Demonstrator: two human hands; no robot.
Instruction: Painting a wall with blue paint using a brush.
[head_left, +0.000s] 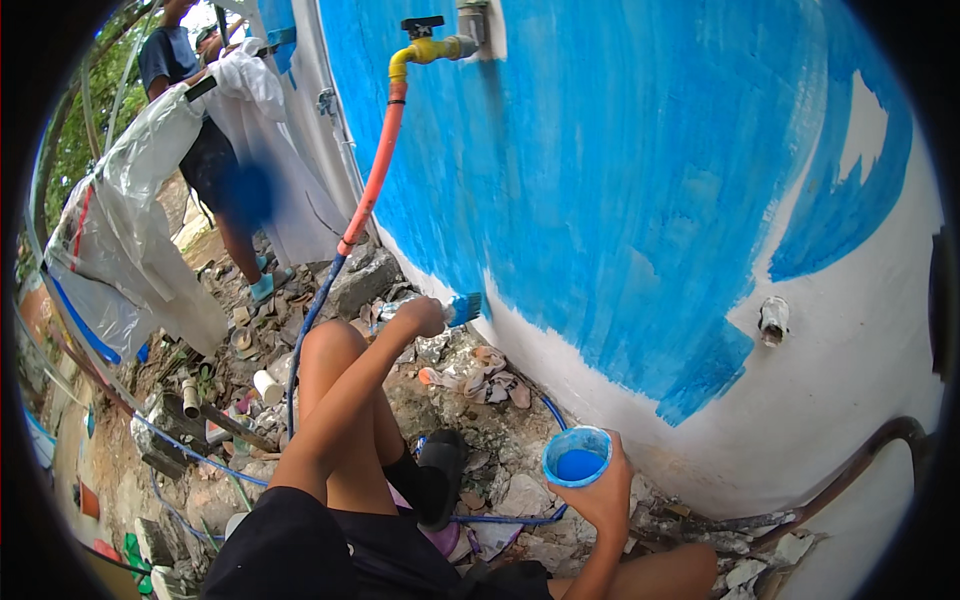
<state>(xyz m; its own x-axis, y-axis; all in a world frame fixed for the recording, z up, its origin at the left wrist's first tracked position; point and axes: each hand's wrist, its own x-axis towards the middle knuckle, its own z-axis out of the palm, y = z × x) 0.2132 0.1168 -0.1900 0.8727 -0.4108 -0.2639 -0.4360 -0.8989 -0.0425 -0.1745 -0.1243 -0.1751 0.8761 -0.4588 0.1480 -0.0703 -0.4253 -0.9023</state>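
My left hand (426, 315) grips the handle of a paintbrush (463, 308), whose blue-coated bristles meet the lower edge of the blue paint on the wall (585, 187). Below and to the right, my right hand (609, 487) is wrapped around a paint-smeared cup (556, 457) holding blue liquid paint. The cup is held with its mouth up, near the wall's unpainted white base. Blue covers much of the wall in uneven strokes; white patches show at the right and along the bottom.
A yellow tap (427, 51) feeds an orange and blue hose (371, 180) beside my knee. A pipe stub (773, 320) juts from the wall. Rubble and a crumpled cloth (491, 379) lie at its foot. Plastic sheeting (142, 202) hangs at left, near a standing person (169, 60).
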